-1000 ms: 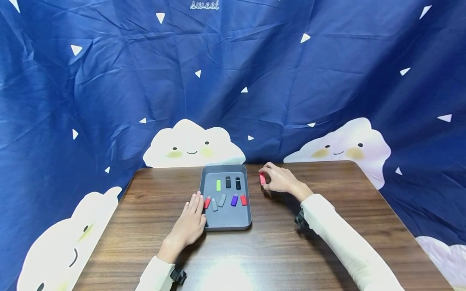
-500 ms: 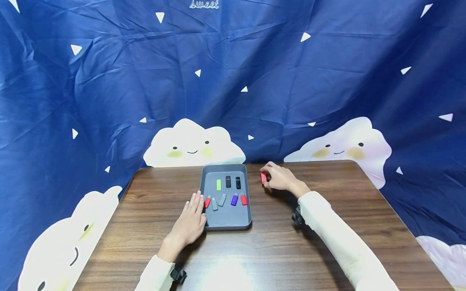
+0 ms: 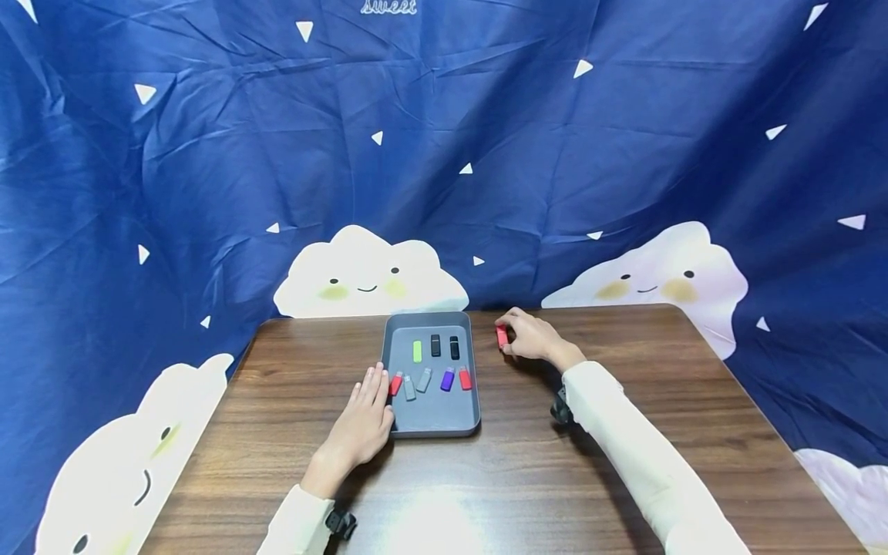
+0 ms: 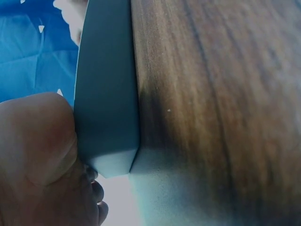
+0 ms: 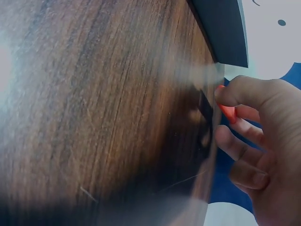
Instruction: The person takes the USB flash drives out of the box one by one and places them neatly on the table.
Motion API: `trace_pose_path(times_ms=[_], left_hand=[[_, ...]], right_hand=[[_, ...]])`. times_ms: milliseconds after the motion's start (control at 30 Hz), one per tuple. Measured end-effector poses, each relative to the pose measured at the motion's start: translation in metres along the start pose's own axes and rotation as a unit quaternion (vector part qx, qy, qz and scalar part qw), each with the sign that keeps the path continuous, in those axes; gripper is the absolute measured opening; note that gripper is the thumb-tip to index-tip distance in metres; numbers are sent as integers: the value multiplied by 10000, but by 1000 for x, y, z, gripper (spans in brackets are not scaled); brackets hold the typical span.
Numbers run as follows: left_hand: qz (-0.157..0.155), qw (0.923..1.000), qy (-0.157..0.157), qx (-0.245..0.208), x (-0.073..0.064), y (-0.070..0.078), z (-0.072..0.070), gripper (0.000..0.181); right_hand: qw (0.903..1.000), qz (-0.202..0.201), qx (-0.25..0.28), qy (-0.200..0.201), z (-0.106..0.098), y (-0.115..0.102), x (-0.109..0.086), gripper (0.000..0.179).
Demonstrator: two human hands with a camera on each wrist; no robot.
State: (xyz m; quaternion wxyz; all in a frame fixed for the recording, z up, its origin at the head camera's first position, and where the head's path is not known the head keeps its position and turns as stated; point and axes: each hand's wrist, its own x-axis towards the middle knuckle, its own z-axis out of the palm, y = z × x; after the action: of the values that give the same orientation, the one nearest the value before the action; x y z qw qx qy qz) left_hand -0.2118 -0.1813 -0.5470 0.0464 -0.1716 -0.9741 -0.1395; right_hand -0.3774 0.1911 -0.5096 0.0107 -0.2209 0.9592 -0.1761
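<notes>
My right hand (image 3: 534, 337) pinches a red USB flash drive (image 3: 502, 337) between thumb and fingers, just right of the grey tray. In the right wrist view, part of the red drive (image 5: 228, 112) shows between the thumb and fingers, over the table. The left hand (image 3: 364, 420) lies with straight fingers along the left wall of the grey tray (image 3: 433, 421). Inside the tray, a green drive (image 3: 417, 351) and two black ones (image 3: 435, 345) form the back row. In front of them are red, grey and purple drives, including a purple one (image 3: 447, 379).
The tray stands on a brown wooden table (image 3: 555, 478), near its far edge. A blue curtain (image 3: 444, 154) with white clouds and triangles hangs close behind. In the left wrist view, the tray's outer wall (image 4: 106, 94) rises beside the wood.
The right forearm and wrist have shifted slightly left while the fingers keep their pinch on the red USB flash drive. The left hand and tray stay in place.
</notes>
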Motion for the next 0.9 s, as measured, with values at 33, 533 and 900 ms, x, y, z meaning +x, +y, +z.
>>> trace_pose_path(times_ms=[33,533,900], left_hand=[[1,10000,3,-17,0,0,-1,64],[-72,9999,-58,-134,-1,14,-15,62],[-163,9996,-181,-128,-3,15,-16,63]], right_hand=[[10000,14,16,6,1,0,1,57],[9999,107,116,-70,12,8,8,56],[9996,153,219,-73,14,6,4,55]])
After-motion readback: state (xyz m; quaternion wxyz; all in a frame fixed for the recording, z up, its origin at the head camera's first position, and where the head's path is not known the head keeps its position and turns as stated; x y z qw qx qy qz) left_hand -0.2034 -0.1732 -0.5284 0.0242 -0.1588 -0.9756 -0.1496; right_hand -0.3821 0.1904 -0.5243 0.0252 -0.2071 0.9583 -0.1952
